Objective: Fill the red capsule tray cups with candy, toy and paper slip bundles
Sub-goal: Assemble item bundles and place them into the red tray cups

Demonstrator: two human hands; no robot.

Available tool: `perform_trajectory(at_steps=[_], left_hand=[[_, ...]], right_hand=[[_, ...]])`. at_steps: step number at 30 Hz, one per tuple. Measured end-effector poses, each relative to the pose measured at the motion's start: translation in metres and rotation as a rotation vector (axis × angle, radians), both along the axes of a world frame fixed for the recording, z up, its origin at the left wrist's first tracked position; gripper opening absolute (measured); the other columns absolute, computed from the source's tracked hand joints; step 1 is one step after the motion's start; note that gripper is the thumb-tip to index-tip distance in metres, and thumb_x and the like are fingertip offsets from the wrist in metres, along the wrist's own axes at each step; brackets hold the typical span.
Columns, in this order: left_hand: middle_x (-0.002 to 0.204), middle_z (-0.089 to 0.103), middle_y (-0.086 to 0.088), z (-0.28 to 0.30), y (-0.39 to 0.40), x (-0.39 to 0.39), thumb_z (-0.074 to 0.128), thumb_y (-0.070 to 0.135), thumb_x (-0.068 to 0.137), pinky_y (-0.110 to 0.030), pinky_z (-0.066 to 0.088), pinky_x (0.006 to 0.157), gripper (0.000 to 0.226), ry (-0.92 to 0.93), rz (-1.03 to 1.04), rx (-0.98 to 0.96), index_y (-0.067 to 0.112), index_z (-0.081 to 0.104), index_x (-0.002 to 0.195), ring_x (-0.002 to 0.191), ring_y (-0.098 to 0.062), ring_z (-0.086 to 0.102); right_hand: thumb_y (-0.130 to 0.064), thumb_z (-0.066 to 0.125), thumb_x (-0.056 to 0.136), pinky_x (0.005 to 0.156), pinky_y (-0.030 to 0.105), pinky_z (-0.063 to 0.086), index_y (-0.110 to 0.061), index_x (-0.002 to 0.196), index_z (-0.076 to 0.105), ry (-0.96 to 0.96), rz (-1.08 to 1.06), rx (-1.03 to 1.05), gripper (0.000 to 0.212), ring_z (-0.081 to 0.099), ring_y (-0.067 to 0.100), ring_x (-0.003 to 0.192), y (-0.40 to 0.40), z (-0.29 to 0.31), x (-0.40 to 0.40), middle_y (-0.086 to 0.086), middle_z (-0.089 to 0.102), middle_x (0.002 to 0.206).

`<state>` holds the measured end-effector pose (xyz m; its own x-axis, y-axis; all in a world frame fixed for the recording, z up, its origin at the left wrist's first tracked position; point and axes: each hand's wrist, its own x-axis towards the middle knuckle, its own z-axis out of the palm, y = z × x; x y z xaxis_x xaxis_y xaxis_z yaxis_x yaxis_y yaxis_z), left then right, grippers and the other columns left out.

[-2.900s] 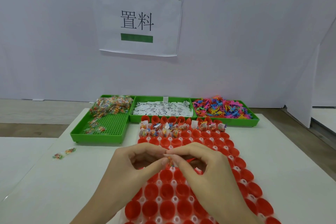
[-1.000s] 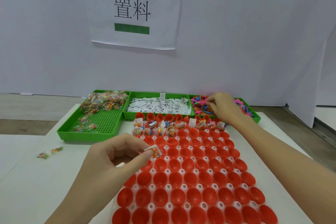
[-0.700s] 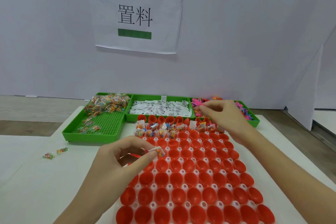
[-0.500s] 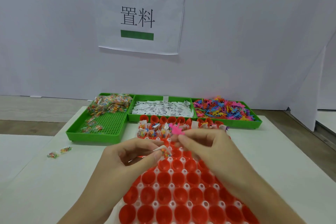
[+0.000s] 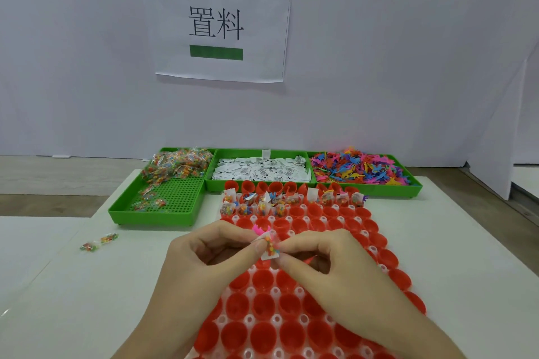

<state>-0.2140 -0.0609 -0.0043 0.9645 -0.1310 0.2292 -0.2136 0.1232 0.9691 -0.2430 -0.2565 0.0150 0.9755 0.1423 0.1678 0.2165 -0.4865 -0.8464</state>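
Hands meet above the red capsule tray, and we see both clamped on one small bundle: the left hand pinches it between thumb and forefinger, the right hand nips its other side with curled fingertips. In the bundle we make out a white paper slip, a packet of coloured candy and a pink toy poking up at the top. It hangs over empty cups near the tray's middle; filled cups sit in the two far rows. Beyond them, on the white tabletop, we see three green trays: candy packets, paper slips and coloured toys. Two loose candy packets lie left of the hands.
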Motion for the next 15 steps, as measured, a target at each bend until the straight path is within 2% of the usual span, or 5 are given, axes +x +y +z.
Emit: perform_trajectory(at_steps=[2,4,7,9,15], left_hand=[[0.077,0.077,-0.011,0.001,0.000,-0.001,0.087,0.022,0.067,-0.014,0.055,0.068,0.020,-0.044,0.011,0.065,0.010,0.080,0.080,0.072,-0.014,0.074],[0.077,0.077,-0.010,0.002,0.000,-0.001,0.086,0.025,0.068,-0.015,0.055,0.068,0.018,-0.081,0.022,0.130,0.013,0.080,0.081,0.072,-0.015,0.075],[0.076,0.078,-0.009,0.000,-0.001,-0.001,0.086,0.027,0.070,-0.017,0.057,0.067,0.016,-0.085,0.001,0.184,0.016,0.080,0.081,0.072,-0.016,0.075],[0.078,0.078,-0.010,-0.001,-0.001,0.000,0.087,0.026,0.070,-0.019,0.059,0.069,0.016,-0.084,-0.018,0.199,0.017,0.081,0.082,0.074,-0.020,0.076],[0.082,0.079,-0.009,0.005,-0.006,0.001,0.087,0.014,0.073,-0.020,0.059,0.070,0.018,-0.104,-0.019,0.150,0.021,0.076,0.086,0.078,-0.022,0.078]], right_hand=[[-0.026,0.064,0.099,0.079,0.024,0.057,-0.039,0.105,0.077,-0.031,-0.029,-0.021,0.019,0.070,0.000,0.084,-0.008,0.003,0.002,-0.020,0.076,0.091],[-0.028,0.064,0.099,0.085,0.028,0.058,-0.038,0.107,0.075,-0.069,-0.015,0.009,0.018,0.071,0.002,0.092,-0.014,0.006,0.003,-0.020,0.076,0.095],[-0.030,0.072,0.094,0.082,0.028,0.059,-0.037,0.104,0.076,-0.082,0.066,0.010,0.013,0.072,0.005,0.092,-0.015,0.006,0.004,-0.017,0.076,0.095],[-0.028,0.077,0.090,0.082,0.030,0.060,-0.035,0.099,0.077,-0.099,0.040,0.023,0.011,0.072,0.006,0.090,-0.016,0.002,0.005,-0.015,0.076,0.092],[-0.025,0.080,0.087,0.083,0.030,0.061,-0.030,0.094,0.080,-0.080,0.068,0.099,0.008,0.075,0.010,0.086,-0.020,0.003,0.009,-0.008,0.078,0.089]])
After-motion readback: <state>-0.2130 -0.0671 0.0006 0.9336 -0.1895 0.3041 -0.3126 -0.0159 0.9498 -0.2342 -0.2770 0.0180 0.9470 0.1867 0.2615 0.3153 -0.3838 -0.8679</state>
